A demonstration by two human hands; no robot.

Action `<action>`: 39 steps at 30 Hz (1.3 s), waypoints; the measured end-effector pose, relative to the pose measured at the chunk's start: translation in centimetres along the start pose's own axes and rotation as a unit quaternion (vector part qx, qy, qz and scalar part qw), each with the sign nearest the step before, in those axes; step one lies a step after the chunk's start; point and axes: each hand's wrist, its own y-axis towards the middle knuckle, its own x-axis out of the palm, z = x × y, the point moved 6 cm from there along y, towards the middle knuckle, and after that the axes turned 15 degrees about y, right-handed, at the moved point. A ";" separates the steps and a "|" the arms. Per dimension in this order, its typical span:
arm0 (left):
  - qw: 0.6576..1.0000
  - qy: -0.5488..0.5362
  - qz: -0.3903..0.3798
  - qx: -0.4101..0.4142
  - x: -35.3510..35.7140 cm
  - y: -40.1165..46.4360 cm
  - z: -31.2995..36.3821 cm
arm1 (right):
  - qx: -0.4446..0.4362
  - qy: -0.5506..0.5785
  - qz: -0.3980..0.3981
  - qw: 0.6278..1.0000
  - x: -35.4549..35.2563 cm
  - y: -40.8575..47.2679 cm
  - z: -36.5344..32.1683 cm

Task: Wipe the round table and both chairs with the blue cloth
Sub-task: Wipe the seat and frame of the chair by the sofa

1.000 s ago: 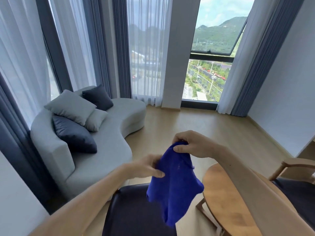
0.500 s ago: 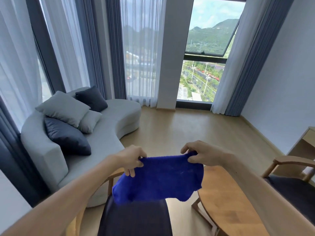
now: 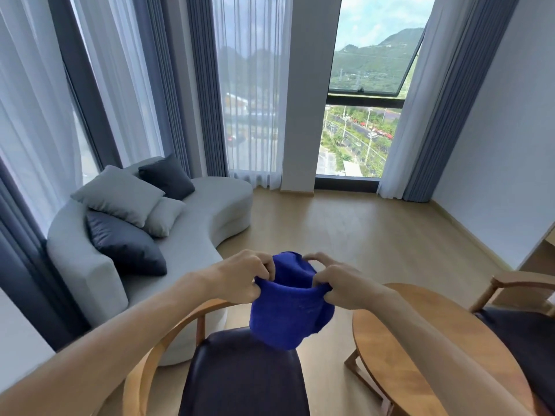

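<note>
Left hand (image 3: pixel 243 276) and right hand (image 3: pixel 336 283) both pinch the top edge of the cloth (image 3: pixel 289 304), fingers curled into the fabric, knuckles close together. Cloth is bunched between them with the rest hanging below, held in the air and touching no furniture. Looks like a fold or regrip to get a pad that fits one palm before wiping; my guess, not confirmed.

Cloth: saturated blue, fuzzy nap, thick, limp. No visible dirt or wet patches, though detail is too coarse to be sure.

It hangs directly above the near chair (image 3: pixel 240 376), dark seat with a curved wood arm. Table (image 3: pixel 387 334) is just to the right, round wood top, partly hidden by the right forearm. Second chair (image 3: pixel 522 334) is past the table. Judging by this, no wiping is underway yet.
</note>
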 end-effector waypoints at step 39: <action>0.867 -0.477 0.063 -0.131 6.8 17.0 -0.8 | 0.150 0.416 0.271 0.855 -4.9 -6.6 14.7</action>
